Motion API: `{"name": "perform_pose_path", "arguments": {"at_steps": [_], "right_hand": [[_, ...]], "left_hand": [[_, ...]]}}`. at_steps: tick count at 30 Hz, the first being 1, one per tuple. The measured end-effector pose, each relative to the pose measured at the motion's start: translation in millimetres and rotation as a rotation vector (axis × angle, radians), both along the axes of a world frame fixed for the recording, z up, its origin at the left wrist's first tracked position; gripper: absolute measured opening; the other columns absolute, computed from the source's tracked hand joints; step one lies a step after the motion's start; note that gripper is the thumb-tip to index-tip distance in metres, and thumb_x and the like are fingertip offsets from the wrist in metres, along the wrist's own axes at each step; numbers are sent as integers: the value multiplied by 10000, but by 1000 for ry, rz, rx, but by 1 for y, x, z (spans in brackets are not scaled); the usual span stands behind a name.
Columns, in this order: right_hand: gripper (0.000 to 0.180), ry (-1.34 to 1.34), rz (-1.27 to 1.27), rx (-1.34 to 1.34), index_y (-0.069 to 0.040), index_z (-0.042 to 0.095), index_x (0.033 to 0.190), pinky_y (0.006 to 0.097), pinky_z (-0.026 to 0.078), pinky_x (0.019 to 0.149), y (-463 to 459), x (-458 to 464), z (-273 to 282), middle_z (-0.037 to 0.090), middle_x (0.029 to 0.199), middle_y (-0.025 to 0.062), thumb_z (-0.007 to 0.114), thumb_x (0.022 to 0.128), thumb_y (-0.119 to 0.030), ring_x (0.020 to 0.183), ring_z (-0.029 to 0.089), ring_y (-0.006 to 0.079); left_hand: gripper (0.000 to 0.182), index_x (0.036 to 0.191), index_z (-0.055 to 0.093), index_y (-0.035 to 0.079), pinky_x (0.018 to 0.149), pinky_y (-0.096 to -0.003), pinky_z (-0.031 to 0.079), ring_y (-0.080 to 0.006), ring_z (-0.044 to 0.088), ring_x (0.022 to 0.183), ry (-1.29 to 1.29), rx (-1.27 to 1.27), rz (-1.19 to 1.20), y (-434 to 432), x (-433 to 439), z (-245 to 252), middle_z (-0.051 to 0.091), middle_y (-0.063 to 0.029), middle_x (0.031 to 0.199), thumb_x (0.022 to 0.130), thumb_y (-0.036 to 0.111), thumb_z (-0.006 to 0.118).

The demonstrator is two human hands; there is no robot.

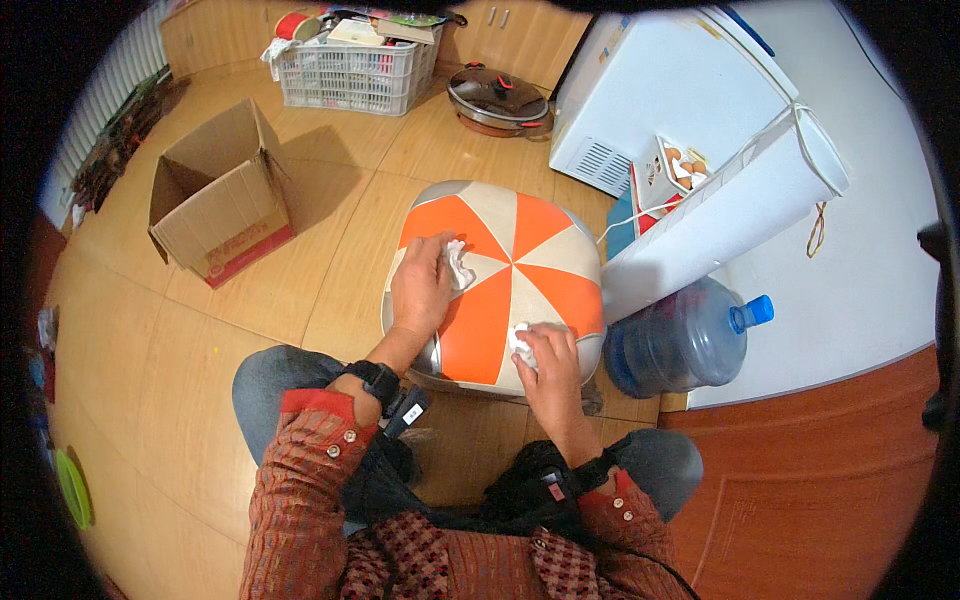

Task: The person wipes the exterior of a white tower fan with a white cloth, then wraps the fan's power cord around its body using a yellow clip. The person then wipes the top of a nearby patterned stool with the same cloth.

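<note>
Before my knees stands a padded stool (480,322) with orange and cream wedges meeting at its centre and silver-grey corners. My left hand (421,281) is over the left part of its top, with a crumpled white tissue (457,266) held at the fingers. Nearer to me, my right hand (553,364) grips a second white wad of tissue (522,345) above a cream wedge by the front right edge. The fingers partly cover both wads. Each wrist wears a black strap with a small device.
An open cardboard box (232,217) stands left on the wood-look floor. Behind are a filled plastic crate (345,79) and a lidded pan (499,97). At right, a white roll (720,202), a blue water jug (675,345) and a container of eggs (660,176) crowd the stool.
</note>
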State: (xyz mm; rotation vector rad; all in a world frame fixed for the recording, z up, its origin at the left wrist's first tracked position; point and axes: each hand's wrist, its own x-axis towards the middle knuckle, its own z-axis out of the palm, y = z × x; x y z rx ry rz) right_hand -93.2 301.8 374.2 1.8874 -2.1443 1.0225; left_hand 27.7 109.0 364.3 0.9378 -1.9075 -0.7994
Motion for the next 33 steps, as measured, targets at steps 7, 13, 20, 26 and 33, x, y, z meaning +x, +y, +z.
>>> {"name": "perform_pose_path", "arguments": {"at_steps": [7, 13, 20, 26, 33], "right_hand": [[233, 67, -88, 23, -35, 656, 1026, 375, 464, 821, -54, -30, 2, 612, 983, 112, 711, 800, -27, 945, 572, 277], [302, -1469, 314, -6, -6, 538, 1245, 284, 520, 842, -57, -38, 39, 598, 1156, 101, 543, 951, -75, 1000, 609, 156], [504, -1250, 290, -33, -12, 417, 1350, 338, 447, 986, -49, -15, 49, 508, 1287, 118, 628, 894, -44, 1164, 522, 200], [443, -792, 194, 1, -14, 492, 1285, 317, 451, 958, -34, -24, 43, 564, 1195, 113, 661, 877, -52, 1103, 549, 189], [250, -597, -194, -316, -20, 612, 1160, 273, 473, 874, -38, -11, 54, 577, 1133, 60, 605, 919, -87, 1009, 559, 142]], "left_hand": [[204, 1020, 667, 79, 751, -425, 489, -367, 603, 846, -3, -7, 8, 2, 0, -7, 606, -143, 952, 860, 52, 543], [179, 1023, 664, 54, 720, -319, 492, -199, 598, 780, 229, 566, -196, -15, -3, 11, 639, -59, 856, 937, 173, 562], [320, 1217, 626, 48, 848, -295, 523, -123, 626, 962, 463, 678, -943, 23, -8, 44, 675, -27, 1078, 967, 248, 601], [248, 1078, 656, 30, 746, -277, 536, -122, 630, 832, 548, 988, -744, 8, 0, 38, 679, -54, 1022, 979, 245, 582], [161, 998, 575, 80, 684, -318, 556, -157, 628, 814, 797, 1160, -575, 6, -9, 24, 633, -44, 929, 995, 239, 546]]}}
